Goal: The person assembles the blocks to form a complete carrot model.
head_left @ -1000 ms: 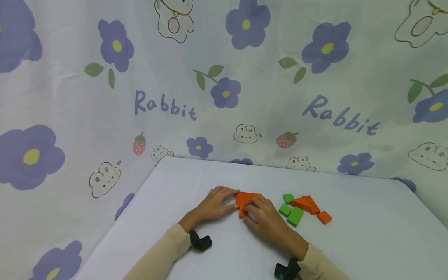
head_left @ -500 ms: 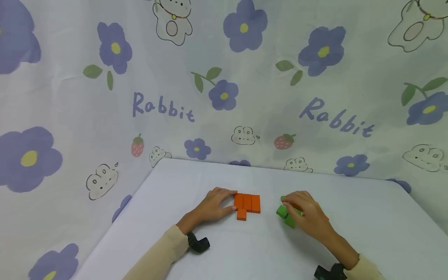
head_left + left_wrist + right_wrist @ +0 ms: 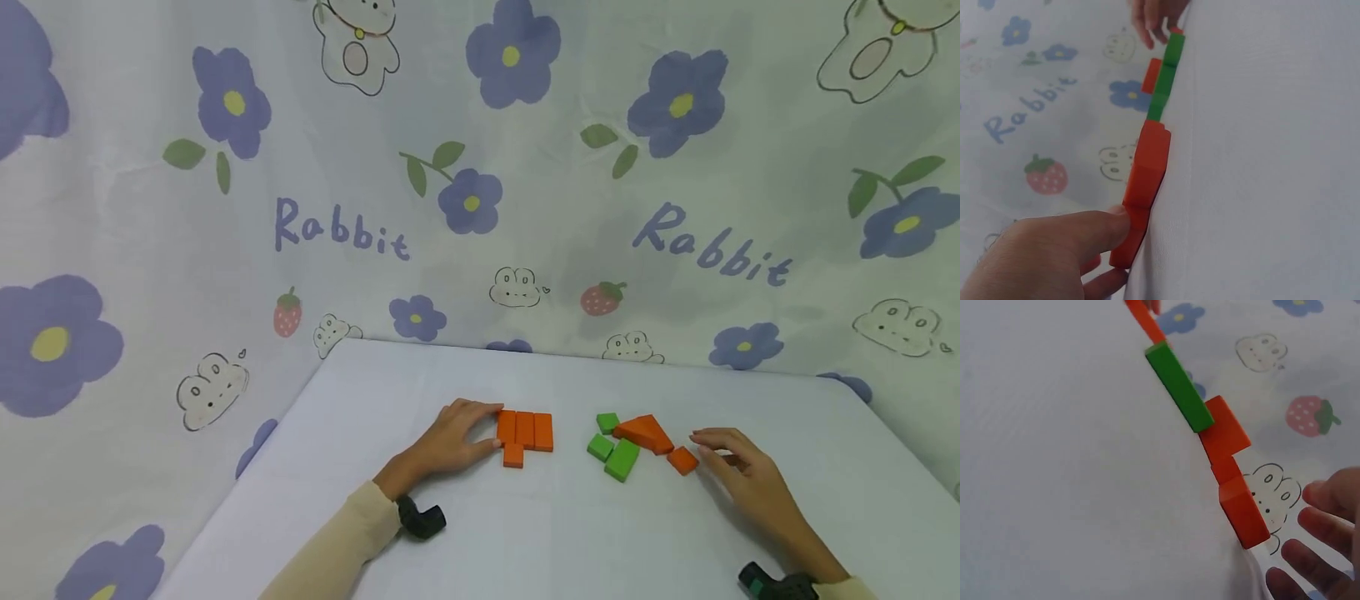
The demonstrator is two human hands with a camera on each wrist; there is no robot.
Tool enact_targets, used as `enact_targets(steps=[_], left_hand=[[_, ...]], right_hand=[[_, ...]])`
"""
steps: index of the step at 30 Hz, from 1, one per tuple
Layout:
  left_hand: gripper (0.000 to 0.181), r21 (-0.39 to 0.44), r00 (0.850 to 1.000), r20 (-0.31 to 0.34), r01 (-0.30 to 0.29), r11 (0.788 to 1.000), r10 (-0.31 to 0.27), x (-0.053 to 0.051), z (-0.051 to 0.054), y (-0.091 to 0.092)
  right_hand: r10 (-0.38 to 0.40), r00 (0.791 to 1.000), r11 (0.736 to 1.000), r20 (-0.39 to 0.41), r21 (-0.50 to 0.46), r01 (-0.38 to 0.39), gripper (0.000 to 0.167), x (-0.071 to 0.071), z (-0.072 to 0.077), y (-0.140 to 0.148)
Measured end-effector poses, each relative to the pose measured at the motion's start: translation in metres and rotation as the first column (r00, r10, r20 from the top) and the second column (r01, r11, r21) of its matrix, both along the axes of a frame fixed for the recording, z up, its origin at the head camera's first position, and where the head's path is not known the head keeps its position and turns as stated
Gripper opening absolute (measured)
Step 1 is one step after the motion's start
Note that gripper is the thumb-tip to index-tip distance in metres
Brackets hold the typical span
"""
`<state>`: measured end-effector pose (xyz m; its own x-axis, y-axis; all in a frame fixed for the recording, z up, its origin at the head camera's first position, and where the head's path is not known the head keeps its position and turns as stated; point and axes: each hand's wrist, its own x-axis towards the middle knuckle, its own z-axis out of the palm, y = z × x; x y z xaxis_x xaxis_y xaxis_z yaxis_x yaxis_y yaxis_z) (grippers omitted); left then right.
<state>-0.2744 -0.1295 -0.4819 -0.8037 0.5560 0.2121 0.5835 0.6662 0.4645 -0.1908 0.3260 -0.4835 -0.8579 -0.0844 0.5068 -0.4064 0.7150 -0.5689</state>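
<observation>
In the head view, three orange rectangular blocks (image 3: 524, 430) lie side by side. A small orange square block (image 3: 513, 456) sits against their near edge. My left hand (image 3: 450, 437) touches the leftmost block, index finger at its far left corner and thumb near its near left corner. The left wrist view shows the thumb (image 3: 1100, 230) against the orange. My right hand (image 3: 750, 475) hovers with loosely bent fingers just right of a loose orange square block (image 3: 682, 460), with nothing in its grasp. A gap separates those fingers from the orange block (image 3: 1245, 515) in the right wrist view.
Between the hands lie an orange triangular block (image 3: 647, 432), two small green blocks (image 3: 601, 447) and a larger green rectangular block (image 3: 622, 460). All rest on a white-covered table (image 3: 465, 542). A flower-patterned curtain (image 3: 360, 150) hangs behind.
My right hand has left the orange group, passed over the green blocks, and moved right beyond the loose orange square. The small orange square stays below the row. My left hand stays put.
</observation>
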Motion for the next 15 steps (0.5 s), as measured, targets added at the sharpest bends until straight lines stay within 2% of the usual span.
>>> enact_targets(steps=[3, 7, 11, 15], left_hand=[[0.061, 0.005, 1.000, 0.010, -0.011, 1.000, 0.011, 0.001, 0.002, -0.002], [0.063, 0.003, 0.999, 0.037, -0.005, 1.000, 0.005, 0.003, 0.004, -0.003], [0.062, 0.007, 0.999, 0.033, 0.003, 1.000, -0.003, 0.002, 0.004, -0.002], [0.062, 0.005, 0.999, 0.037, 0.005, 1.000, -0.005, 0.000, 0.003, 0.002]], right_hand=[[0.057, 0.998, 0.998, 0.031, 0.026, -0.057, 0.024, -0.001, -0.006, -0.001], [0.144, 0.990, 0.985, -0.007, 0.095, -0.142, 0.035, 0.001, -0.009, -0.003], [0.140, 0.990, 0.982, -0.023, 0.135, -0.135, 0.037, 0.001, -0.007, 0.001], [0.098, 0.995, 0.979, -0.002, 0.179, -0.096, 0.034, 0.002, -0.005, 0.008]])
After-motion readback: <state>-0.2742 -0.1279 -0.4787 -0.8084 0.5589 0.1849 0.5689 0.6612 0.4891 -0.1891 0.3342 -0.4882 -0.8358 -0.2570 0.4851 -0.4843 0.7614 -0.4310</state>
